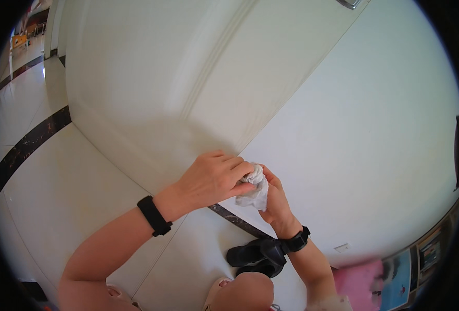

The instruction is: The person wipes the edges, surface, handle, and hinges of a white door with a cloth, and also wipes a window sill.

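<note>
My left hand (219,177) has its thumb and fingers closed on a crumpled white cloth or wipe (254,198), near the middle of the head view. From the other side, my right hand (278,196) grips the same cloth, its palm partly hidden behind it. Both hands are in front of the lower part of a white door (167,77) and the white wall beside it. Each wrist wears a black band.
Black shoes (253,254) stand on the pale tiled floor (77,175) by the dark baseboard. A dark marble strip (31,145) crosses the floor at left. A wall socket (342,248) and a pink item (360,283) are at lower right.
</note>
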The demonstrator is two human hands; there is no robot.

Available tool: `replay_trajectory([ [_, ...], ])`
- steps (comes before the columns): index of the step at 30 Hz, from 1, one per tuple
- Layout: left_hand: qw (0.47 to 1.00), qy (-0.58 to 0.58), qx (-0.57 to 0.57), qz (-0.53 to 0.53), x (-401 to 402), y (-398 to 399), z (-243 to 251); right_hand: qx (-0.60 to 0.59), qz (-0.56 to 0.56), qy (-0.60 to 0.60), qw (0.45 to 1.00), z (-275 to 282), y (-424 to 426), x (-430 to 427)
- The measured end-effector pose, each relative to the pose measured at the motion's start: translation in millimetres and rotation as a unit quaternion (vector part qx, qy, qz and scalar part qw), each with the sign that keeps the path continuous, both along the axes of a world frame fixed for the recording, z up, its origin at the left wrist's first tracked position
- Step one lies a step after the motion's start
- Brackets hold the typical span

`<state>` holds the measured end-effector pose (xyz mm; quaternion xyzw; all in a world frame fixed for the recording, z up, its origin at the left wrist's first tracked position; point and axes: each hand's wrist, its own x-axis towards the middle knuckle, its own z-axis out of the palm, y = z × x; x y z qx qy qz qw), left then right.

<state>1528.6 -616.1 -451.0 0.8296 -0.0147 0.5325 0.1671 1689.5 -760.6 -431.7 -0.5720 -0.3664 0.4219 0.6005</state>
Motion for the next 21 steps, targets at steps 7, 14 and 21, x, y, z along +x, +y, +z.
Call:
replay_trajectory([
  [7,0.998,0.061,-0.020,-0.012,-2.1,14.2,-10.4,0.000,0.024,-0.179,0.984,23.1,2.4,-7.1],
  [14,0.997,0.005,-0.042,0.070,3.8,23.6,-40.0,0.342,-0.218,-0.704,0.584,133.6,59.3,-0.3],
  [21,0.996,0.003,-0.063,0.068,3.8,26.0,-64.3,0.309,-0.051,-0.845,0.434,57.1,50.3,11.8],
])
